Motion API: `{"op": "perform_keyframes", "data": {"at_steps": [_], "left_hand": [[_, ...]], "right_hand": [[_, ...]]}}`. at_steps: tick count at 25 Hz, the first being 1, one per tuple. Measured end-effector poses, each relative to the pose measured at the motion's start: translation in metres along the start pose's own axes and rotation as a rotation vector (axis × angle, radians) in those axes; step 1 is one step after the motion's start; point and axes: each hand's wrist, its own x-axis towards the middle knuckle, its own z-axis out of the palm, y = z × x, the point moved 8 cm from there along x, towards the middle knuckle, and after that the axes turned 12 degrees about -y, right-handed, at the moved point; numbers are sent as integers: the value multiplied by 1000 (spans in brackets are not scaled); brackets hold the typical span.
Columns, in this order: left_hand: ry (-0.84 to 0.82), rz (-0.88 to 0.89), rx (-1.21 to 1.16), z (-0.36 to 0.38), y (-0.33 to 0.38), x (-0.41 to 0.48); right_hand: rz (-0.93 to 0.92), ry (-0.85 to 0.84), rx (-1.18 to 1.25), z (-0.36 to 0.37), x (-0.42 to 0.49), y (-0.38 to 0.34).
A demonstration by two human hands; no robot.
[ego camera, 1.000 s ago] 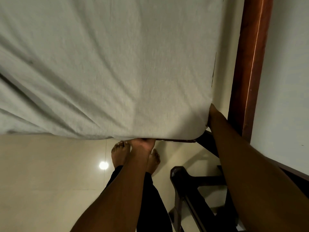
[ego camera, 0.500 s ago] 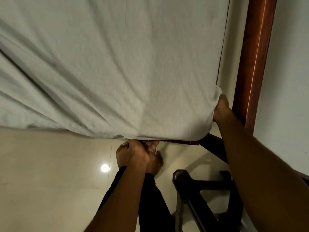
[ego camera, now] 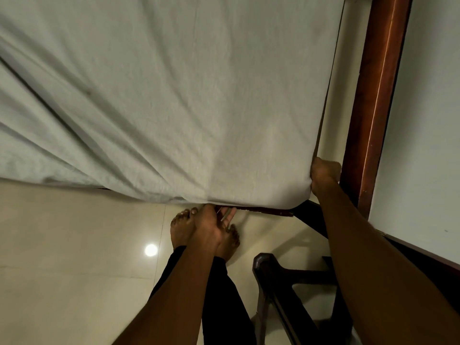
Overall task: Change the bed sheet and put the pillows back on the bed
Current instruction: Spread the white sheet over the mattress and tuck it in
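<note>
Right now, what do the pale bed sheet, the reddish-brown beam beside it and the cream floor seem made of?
The pale bed sheet: woven cloth, probably cotton, matte; it creases softly. The reddish-brown beam: wood, apparently varnished; a bright streak runs along it. The cream floor: glossy tile, ceramic or stone; joint lines and a mirrored lamp show.

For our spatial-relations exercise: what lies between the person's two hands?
The head view shows the draped corner of the sheet between the left hand and the right hand, with a strip of dark bed frame just beneath it.
</note>
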Motion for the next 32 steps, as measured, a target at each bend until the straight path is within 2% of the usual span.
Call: {"op": "perform_keyframes", "data": {"at_steps": [4,7,12,15,17,22,26,30,32], "left_hand": [[40,-26,151,-10,-6,16],[59,-47,217,-8,-4,21],[60,-98,342,-11,1,15],[20,-13,471,-13,7,9],[40,-41,425,-17,7,7],[-25,-55,327,-22,13,16],[-90,-47,182,-21,7,16],[-67,-39,286,-27,8,11],[-60,-30,302,-31,14,12]], "right_hand": [[-128,132,-367,-7,25,-21],[-155,154,-446,-9,40,-21],[-147,135,-372,-7,42,-15],[-26,-68,-51,4,33,0],[-5,-216,99,16,29,2],[-6,-371,86,30,19,-9],[-49,-350,157,32,15,-1],[-84,-114,66,14,21,2],[-71,-146,96,16,12,4]]}}
